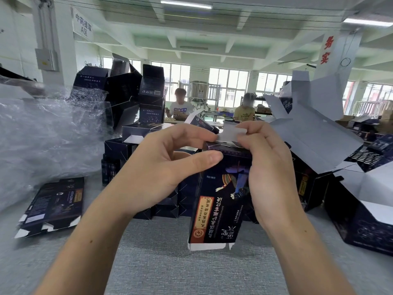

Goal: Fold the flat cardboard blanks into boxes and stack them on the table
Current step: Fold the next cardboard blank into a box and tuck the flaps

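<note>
Right now both hands grip one box (219,205) at its top end. The right hand (270,171) pinches the white top flap (230,134) btw thumb & forefinger, w/ its other fingers lying down the box's right side. The left hand (161,167) meets it from the other side: forefinger tip on the flap's left edge, thumb pressed on the front panel just below the rim, other fingers curled behind & mostly hidden. So neither hand is free; both are closed on cardboard.

Key relation: the box stands upright, long axis vertical, hanging down & towards the viewer from the grip. It seems held off the table (191,273). The flap sticks up above the opening, right btw the two sets of fingertips, so both hands are equally near. Prob. the next step is tucking it down into the mouth, w/ the right hand leading since it has the flap proper.

Look of the box: dark navy, glossy print, a figure illustration, a red label panel w/ Chinese text, all upside down from this view. The inside of the card is plain white. The bottom flaps (210,245) show white at the lower end & seem not closed yet, tho that's hard to tell.

Further out: a flat blank (53,205) lies on the table to the left, a stack of folded boxes (136,92) rises behind the hands, crumpled plastic wrap (42,135) sits far left, & open boxes (361,220) w/ white flaps up stand on the right.
</note>
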